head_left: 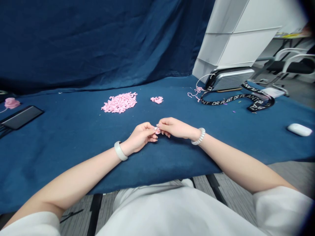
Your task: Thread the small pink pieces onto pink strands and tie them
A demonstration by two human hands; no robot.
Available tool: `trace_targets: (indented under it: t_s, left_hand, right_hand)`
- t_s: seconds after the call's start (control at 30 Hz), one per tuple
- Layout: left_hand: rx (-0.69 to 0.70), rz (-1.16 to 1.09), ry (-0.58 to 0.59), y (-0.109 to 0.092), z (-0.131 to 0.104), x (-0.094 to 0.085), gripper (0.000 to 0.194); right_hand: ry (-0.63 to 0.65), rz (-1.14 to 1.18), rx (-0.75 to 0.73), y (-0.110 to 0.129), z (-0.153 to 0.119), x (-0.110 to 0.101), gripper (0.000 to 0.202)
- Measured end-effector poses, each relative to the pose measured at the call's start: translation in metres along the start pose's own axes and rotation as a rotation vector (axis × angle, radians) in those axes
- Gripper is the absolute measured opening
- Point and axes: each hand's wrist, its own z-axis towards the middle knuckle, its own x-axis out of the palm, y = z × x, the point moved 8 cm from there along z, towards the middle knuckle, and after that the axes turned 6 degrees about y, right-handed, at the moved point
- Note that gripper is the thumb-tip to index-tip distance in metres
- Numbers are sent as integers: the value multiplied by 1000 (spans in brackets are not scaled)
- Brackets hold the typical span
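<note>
Over the near part of the blue-covered table, my left hand (142,135) and my right hand (173,127) meet fingertip to fingertip. Both are closed in a pinch on one small pink piece (157,131), which looks like a little loop or knot; the fingers cover much of it. Beyond my left hand lies a broad heap of small pink pieces (119,103), seemingly twisted bits of yarn. A much smaller pink cluster (157,99) sits to its right, straight ahead of my hands.
At the left are a dark phone (22,117) and a pink yarn ball (12,103). On the right, a black lettered lanyard (226,100) curls before a ribbed silver case (232,79), near loose pink strands (198,90). A white mouse (299,129) rests near the right edge.
</note>
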Motion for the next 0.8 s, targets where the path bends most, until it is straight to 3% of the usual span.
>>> trace_targets:
  t_s: [0.2, 0.33, 0.53, 0.8]
  left_hand:
    - [-53, -72, -36, 3, 2, -5, 16]
    - [-66, -164, -57, 5, 3, -8, 13]
    - [-47, -209, -85, 5, 4, -11, 14]
    - [-5, -206, -113, 3, 2, -10, 22]
  right_hand:
    - [-284, -184, -107, 17, -12, -16, 55]
    - [-391, -263, -190, 24, -12, -16, 51]
    - [-396, -439, -258, 27, -8, -11, 51]
    - [-423, -603, -543, 40, -16, -4, 54]
